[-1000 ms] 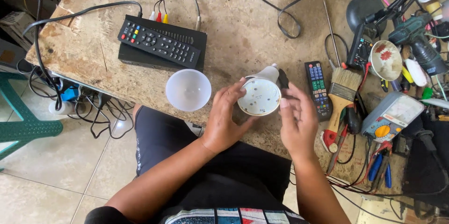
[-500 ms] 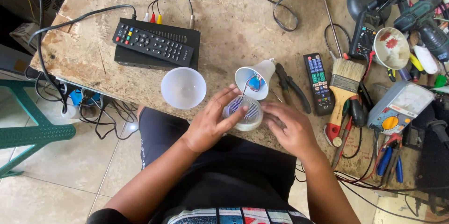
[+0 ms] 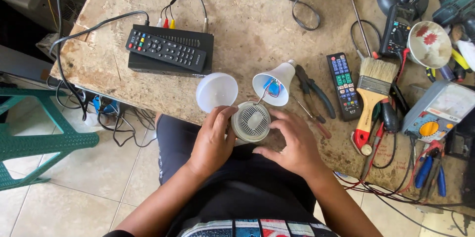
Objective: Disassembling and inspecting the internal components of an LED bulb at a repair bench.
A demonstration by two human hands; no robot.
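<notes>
A taken-apart light bulb lies at the near edge of a stone worktop. My left hand [image 3: 213, 140] and my right hand [image 3: 292, 143] both hold a round grey finned disc [image 3: 251, 121], fingertips on its rim. Thin wires run from the disc up to the white cone-shaped bulb base [image 3: 274, 84], which lies on its side with a blue part visible inside. The white dome cover [image 3: 216, 91] rests open side up just left of the disc, close to my left fingers.
A black set-top box [image 3: 168, 64] with a remote on it sits at the left, cables behind. Right of the bulb lie pliers [image 3: 314, 91], a small screwdriver, another remote [image 3: 344, 84], a paintbrush [image 3: 371, 93], meters and several tools. A green plastic chair [image 3: 34, 138] stands on the tiled floor.
The disc was turned from its white plate side to its finned side, lowered from mid-air onto the table edge, and separated from the cone base, which now lies behind it.
</notes>
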